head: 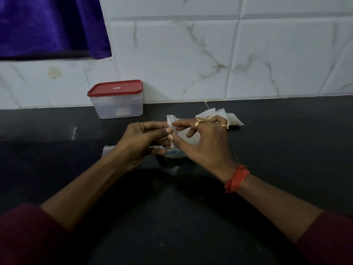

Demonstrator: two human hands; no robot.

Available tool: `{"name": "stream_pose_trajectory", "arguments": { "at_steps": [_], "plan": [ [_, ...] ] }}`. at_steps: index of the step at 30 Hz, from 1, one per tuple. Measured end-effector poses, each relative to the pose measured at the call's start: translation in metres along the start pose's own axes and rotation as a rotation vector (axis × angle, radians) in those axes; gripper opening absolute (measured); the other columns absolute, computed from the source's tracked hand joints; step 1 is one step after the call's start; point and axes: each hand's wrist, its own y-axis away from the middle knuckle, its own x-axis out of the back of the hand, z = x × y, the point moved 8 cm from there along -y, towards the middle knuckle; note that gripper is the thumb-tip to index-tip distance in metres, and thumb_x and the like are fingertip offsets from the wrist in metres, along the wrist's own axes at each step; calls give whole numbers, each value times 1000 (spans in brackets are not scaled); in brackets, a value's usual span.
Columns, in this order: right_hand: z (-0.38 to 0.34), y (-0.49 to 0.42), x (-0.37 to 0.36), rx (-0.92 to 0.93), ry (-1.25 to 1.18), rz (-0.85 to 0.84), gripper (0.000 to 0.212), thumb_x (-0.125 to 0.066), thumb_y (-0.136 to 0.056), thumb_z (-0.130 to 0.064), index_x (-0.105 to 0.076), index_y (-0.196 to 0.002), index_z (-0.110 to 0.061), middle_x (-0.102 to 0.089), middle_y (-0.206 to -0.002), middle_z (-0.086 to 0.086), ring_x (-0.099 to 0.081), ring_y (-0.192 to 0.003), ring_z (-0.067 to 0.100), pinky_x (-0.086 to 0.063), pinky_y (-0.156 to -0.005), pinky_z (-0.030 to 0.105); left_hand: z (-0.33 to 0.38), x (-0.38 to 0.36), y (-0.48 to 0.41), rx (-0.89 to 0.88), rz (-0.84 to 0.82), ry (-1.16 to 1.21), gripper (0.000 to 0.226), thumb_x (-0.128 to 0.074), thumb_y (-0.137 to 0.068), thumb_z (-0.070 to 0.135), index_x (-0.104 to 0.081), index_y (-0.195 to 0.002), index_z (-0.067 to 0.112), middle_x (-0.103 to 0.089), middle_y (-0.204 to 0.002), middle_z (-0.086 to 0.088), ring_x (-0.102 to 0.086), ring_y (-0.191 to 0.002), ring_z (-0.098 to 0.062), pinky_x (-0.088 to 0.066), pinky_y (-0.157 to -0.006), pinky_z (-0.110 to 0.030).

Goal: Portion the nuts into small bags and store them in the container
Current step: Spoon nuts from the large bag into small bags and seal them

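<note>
One small clear bag (170, 129) is held up above the dark counter (267, 150), pinched between both hands at its edge. Left hand (141, 139) closes thumb and forefinger on the bag's left side; right hand (202, 140) pinches it from the right with thumb and forefinger, its other fingers spread loose. Whether the bag holds any nuts cannot be told. Two gold rings (198, 121) show on the right hand, and one orange-red thread band (236, 178) wraps that wrist. Under the hands lies a flat heap of empty clear bags (107, 150), too overlapped to count. Behind the right hand, near the wall, sit filled bags (221, 113); at least two white tops show, with brown nuts (234, 123) visible in one. One container (117, 107), translucent with one red lid (115, 88) shut on it, stands to the left against the tiled wall (191, 54), well apart from the hands. One purple cloth (47, 25) hangs at upper left. Two maroon sleeves (24, 236) frame the lower corners.
</note>
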Motion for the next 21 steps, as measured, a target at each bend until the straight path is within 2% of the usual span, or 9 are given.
{"name": "stream_pose_trajectory", "arguments": {
  "at_steps": [3,8,13,17,19,21],
  "plan": [
    [-2,0,-2,20,-10,-23,40,-64,-80,-61,-72,-110,-35,-73,-96,-20,-62,-75,-3,-31,-95,34,0,0,1,8,21,8,27,-75,-68,25,-73,-92,13,-76,-82,-6,-72,-69,-13,-55,-51,-23],
    [1,-1,-3,-31,-74,-11,26,-74,-84,-42,-72,-109,-35,-74,-85,-18,-67,-79,-4,-26,-109,36,5,1,2,-62,38,-17,28,-78,-69,23,-72,-93,9,-77,-83,-11,-72,-68,-16,-53,-49,-21],
    [6,0,-7,-93,-161,-42,18,-75,-88,-31,-74,-105,-33,-76,-79,-17,-67,-90,-5,-24,-117,42,8,4,1,-119,54,-80,27,-77,-71,20,-73,-94,5,-74,-77,-8,-61,-52,-10,-47,-44,-20],
    [16,-4,-3,-163,-209,-13,15,-76,-85,-23,-76,-99,-28,-74,-76,-20,-66,-86,-6,-43,-103,53,10,4,0,-149,52,-89,37,-78,-69,20,-71,-97,-2,-71,-84,-20,-53,-45,-10,-45,-40,-22],
    [17,-6,3,-129,-140,28,17,-74,-83,-23,-70,-99,-28,-73,-72,-19,-67,-77,-5,-40,-105,51,10,3,0,-151,54,-106,34,-78,-68,20,-71,-94,-2,-71,-84,-20,-53,-44,-11,-45,-39,-22],
    [14,-7,7,-54,-25,35,15,-71,-85,-22,-63,-96,-28,-71,-71,-18,-66,-71,-5,-30,-113,48,8,2,0,-142,53,-111,26,-77,-69,20,-70,-88,4,-72,-79,-14,-55,-44,-12,-45,-39,-22]
  ]
}}
